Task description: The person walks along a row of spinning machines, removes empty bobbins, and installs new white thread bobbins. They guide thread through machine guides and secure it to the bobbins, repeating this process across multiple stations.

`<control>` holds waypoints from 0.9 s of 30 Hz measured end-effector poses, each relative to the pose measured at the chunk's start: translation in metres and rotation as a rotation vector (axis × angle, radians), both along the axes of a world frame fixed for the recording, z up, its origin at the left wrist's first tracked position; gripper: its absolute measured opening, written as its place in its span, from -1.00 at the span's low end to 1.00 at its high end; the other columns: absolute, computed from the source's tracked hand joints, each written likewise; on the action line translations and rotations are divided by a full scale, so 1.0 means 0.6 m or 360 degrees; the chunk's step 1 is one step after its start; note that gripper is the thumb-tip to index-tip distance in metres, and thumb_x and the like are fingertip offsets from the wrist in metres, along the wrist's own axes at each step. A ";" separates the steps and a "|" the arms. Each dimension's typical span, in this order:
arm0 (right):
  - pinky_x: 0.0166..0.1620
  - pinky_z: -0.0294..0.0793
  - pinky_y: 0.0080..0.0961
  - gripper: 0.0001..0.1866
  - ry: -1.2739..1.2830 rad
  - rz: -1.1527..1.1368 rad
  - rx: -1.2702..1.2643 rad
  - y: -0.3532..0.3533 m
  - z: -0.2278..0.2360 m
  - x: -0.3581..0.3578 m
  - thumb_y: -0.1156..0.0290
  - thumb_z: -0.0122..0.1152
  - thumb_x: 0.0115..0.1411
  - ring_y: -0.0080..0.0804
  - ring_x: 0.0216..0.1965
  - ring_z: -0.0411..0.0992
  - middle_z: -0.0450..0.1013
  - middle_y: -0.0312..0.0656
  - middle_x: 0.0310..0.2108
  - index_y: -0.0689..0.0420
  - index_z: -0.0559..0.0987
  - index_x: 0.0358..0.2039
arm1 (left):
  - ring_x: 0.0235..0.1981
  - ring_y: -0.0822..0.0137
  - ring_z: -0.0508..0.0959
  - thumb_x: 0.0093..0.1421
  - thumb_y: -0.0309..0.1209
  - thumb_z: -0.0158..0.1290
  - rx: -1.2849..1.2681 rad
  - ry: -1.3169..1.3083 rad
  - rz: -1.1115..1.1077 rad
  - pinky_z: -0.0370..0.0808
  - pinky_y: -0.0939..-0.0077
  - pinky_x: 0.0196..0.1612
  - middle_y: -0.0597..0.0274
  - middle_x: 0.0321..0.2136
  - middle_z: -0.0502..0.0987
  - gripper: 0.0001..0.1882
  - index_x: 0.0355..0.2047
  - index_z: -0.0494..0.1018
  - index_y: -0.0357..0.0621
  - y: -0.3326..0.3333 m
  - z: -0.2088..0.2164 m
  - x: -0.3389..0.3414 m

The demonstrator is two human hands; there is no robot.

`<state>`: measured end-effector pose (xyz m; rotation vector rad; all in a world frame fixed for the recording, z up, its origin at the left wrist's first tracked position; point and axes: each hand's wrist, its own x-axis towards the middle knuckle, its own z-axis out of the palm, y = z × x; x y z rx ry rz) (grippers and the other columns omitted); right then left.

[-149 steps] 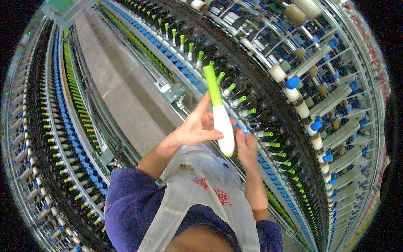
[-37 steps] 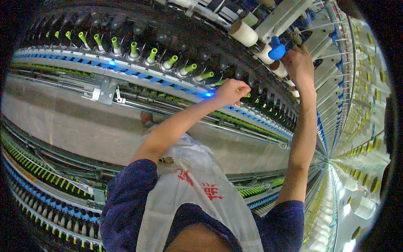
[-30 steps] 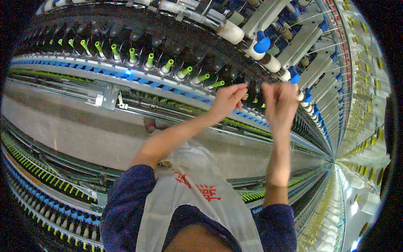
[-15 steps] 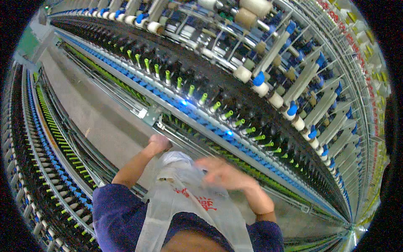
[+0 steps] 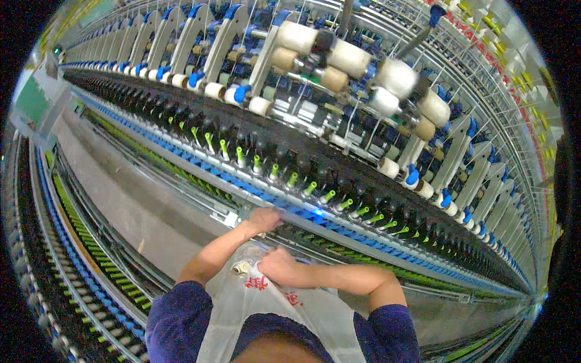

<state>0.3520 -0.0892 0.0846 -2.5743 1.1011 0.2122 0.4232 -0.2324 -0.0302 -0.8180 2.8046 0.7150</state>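
My left hand [image 5: 264, 220] reaches forward to the lower rail of a long spinning machine, its fingers curled and partly hidden; what they hold, if anything, does not show. Close to my body, my right hand [image 5: 279, 266] is closed against the front of my white apron [image 5: 227, 314], beside a whitish pouch; its fingertips are turned out of sight. A small cream-coloured bit [image 5: 241, 268] shows in the pouch's opening. Beyond both hands runs a row of bright green bobbin tubes [image 5: 293, 179] standing on spindles, above a blue strip [image 5: 357, 225].
Cream rollers [image 5: 350, 57] and grey arms with blue ends [image 5: 224, 48] fill the machine's upper part. A blue light [image 5: 319, 212] glows on the strip. A second machine [image 5: 78, 266] stands at the left across a grey floor aisle [image 5: 121, 181].
My left hand has moved forward and right to the machine's lower rail. My right hand, blurred before, has come inward to rest at the apron. The view has shifted along the machine.
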 end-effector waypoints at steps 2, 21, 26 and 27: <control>-0.39 0.50 -0.26 -0.91 0.0096 -0.0049 0.0147 -0.030 0.018 0.037 0.40 0.15 -0.13 -0.28 -0.32 0.51 0.50 -0.08 -0.38 0.12 0.57 -0.62 | -0.32 -0.06 0.54 0.13 -0.16 0.03 -0.0019 0.0255 -0.0071 0.48 0.04 -0.29 -0.06 -0.31 0.51 -0.64 -0.15 0.40 -0.11 -0.039 0.022 0.012; -0.40 0.29 -0.72 -0.90 -0.2709 -0.2364 0.1370 0.012 0.023 0.000 0.42 0.23 0.09 -0.65 -0.46 0.40 0.53 -0.31 -0.45 0.15 0.59 -0.38 | -0.27 0.39 0.45 0.21 -0.19 0.02 0.1650 0.0190 -0.0660 0.37 0.52 -0.22 0.18 -0.37 0.47 -0.64 -0.17 0.50 -0.25 -0.091 0.183 0.102; -0.42 0.27 -0.70 -0.89 -0.2944 -0.2436 0.1349 0.014 0.024 0.002 0.42 0.24 0.08 -0.64 -0.50 0.36 0.52 -0.28 -0.46 0.16 0.59 -0.38 | -0.21 0.22 0.48 0.05 -0.26 0.20 0.1284 0.0628 -0.0791 0.39 0.37 -0.16 0.10 -0.30 0.49 -0.64 -0.19 0.52 -0.21 -0.075 0.217 0.118; -0.42 0.27 -0.70 -0.89 -0.2958 -0.2425 0.1292 0.012 0.027 0.002 0.42 0.25 0.08 -0.65 -0.51 0.36 0.53 -0.28 -0.46 0.16 0.59 -0.38 | -0.21 0.21 0.49 0.04 -0.27 0.21 0.1207 0.0626 -0.0781 0.39 0.36 -0.12 0.09 -0.27 0.49 -0.63 -0.17 0.52 -0.20 -0.072 0.220 0.114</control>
